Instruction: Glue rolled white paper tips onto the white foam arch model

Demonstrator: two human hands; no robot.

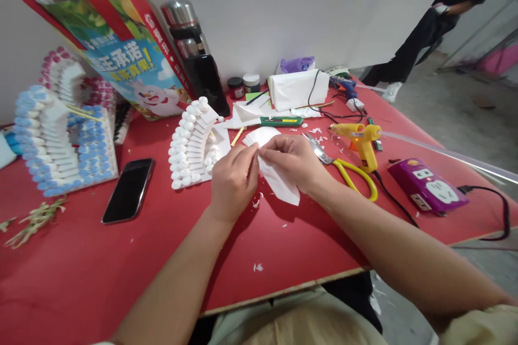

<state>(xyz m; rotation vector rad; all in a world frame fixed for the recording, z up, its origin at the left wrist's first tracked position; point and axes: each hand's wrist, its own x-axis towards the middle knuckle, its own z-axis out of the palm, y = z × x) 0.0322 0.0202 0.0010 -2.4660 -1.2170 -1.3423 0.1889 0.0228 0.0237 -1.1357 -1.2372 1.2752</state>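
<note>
My left hand (236, 179) and my right hand (292, 160) meet at the middle of the red table, fingers pinched together on a piece of white paper (282, 183). One part of the paper fans out above the fingertips, and a long strip hangs below toward me. Just left of my left hand stands a curved white piece edged with rounded cotton tips (188, 148). Scissors with yellow handles (343, 172) lie right of my right hand. Behind the hands rests a green utility knife (280, 122).
A yellow glue gun (359, 140) and a purple power socket (431, 186) with cords are at right. A black phone (128, 191), blue-and-white cotton model (60, 143) and colourful bag (137, 59) are at left. A person's legs (408, 43) show at back right.
</note>
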